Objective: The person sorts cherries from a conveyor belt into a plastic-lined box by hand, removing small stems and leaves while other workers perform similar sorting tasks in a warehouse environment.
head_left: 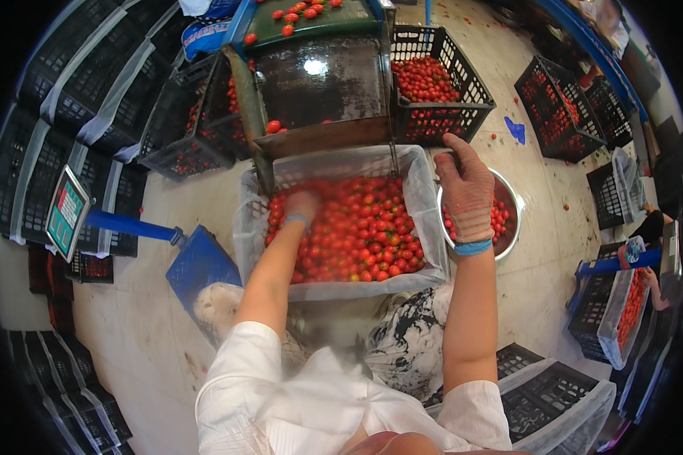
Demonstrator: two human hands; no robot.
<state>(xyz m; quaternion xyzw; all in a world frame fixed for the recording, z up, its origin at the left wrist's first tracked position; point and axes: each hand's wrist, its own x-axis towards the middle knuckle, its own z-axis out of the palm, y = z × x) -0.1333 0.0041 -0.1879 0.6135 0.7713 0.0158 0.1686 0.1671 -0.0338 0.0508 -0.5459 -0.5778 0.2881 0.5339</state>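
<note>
A crate with a white liner stands before me, filled with small red cherry tomatoes, under the lower end of a sorting chute. My left hand, gloved and blurred by motion, is among the tomatoes at the crate's left; its fingers are hard to make out. My right hand, in a stained glove with a blue band at the wrist, is raised beyond the crate's right edge, fingers apart and bent, with nothing seen in it. Below it a metal bowl holds more cherry tomatoes.
A black crate of tomatoes stands right of the chute. A blue platform scale with its display is at the left, near stacked black crates. More crates line the right, where another person's hand shows. My knees flank the lined crate.
</note>
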